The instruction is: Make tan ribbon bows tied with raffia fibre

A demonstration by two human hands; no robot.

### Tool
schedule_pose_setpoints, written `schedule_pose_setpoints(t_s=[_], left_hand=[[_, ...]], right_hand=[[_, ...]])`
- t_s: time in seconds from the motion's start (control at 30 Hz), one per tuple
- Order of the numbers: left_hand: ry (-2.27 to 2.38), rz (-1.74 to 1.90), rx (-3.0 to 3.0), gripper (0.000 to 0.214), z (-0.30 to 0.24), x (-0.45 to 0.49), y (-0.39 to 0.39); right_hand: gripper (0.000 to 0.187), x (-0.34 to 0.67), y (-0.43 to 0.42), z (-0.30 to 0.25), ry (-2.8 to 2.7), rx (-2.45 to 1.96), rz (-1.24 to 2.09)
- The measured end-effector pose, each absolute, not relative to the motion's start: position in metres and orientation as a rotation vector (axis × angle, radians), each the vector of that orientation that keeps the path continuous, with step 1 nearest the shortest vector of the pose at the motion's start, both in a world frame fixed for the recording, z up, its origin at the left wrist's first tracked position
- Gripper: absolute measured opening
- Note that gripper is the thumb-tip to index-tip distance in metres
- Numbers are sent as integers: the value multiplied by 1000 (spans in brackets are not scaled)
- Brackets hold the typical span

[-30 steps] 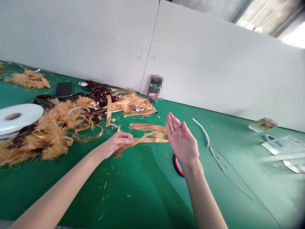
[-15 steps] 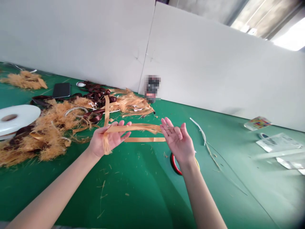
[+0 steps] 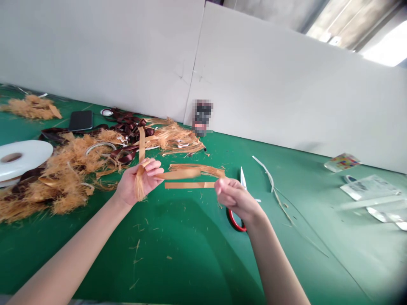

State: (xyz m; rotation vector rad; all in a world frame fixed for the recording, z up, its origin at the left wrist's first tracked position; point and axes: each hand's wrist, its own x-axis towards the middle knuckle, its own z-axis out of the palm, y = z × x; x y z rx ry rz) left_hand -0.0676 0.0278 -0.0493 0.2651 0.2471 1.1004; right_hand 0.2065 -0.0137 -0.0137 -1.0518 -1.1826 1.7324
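Observation:
My left hand [image 3: 135, 184] is closed around a tan ribbon [image 3: 182, 173], whose frayed tail hangs down over the palm. The ribbon's flat part and loosened strands stretch across to my right hand [image 3: 235, 197]. There the fingers are pinched on the frayed end, and the fingertips partly hide it. Below the stretched ribbon, a short flat tan strip [image 3: 189, 185] lies on the table. Scissors [image 3: 235, 222] with a red handle rest beneath my right hand, their blades pointing away and partly covered by it.
Frayed tan fibre [image 3: 68, 173] and dark brown ribbon [image 3: 125, 127] are heaped at the left, beside a white spool [image 3: 28, 154] and a black phone-like slab [image 3: 81, 120]. Clear plastic packets [image 3: 372, 188] lie at right. A white panel [image 3: 270, 76] stands behind the green table [image 3: 178, 262].
My right hand has gone from spread, palm-up fingers to a pinch on the frayed end. My left fingers have curled inward over the ribbon. More of the scissors now shows.

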Motion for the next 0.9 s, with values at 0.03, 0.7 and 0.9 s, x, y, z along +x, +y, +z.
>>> schedule_pose_setpoints(t_s=[0.03,0.7,0.9], left_hand=[[263,1088,286,25,-49,-68,28],[466,911,1049,19,-41,-61,17],[726,736,2219,20,-17,-18,-20]], right_hand=[[30,208,-12,-14,-1108,-1024,1656],[20,231,-4,-20,-651,-1036,1283],[22,184,-22,-15,-869,-937,1270]])
